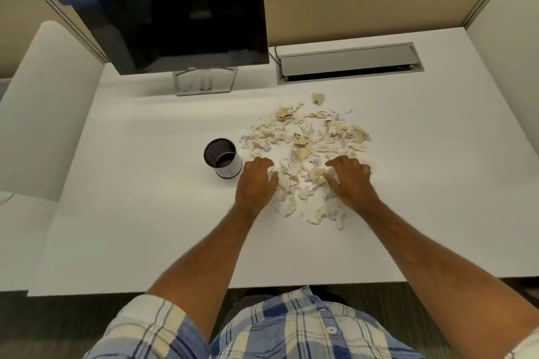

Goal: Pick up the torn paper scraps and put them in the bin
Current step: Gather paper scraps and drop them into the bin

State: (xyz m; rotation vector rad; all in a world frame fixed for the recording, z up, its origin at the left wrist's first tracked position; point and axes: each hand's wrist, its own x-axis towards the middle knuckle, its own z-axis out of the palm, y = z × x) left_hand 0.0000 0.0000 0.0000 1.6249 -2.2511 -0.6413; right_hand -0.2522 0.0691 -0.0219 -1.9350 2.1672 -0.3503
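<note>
Dozens of torn white and tan paper scraps [306, 148] are seen scattered across the middle of the white desk [145, 227] from the head camera, the heap reaching from just short of the grey cable tray [347, 63] down toward the near edge. The left hand [256, 181] is laid palm-down at the pile's left margin, fingers curled over the nearest bits; whether anything is actually pinched cannot be told. The right hand [348, 178] is planted on the pile's right side, fingers bent and slightly spread, scraps touched beneath them, a grip not clearly shown. The small cylindrical bin with a black mesh inside and white wall [223, 158] is stood upright just left of the left hand, close beside the scraps. A dark flat monitor [163, 9] is set behind it, at the back left.
</note>
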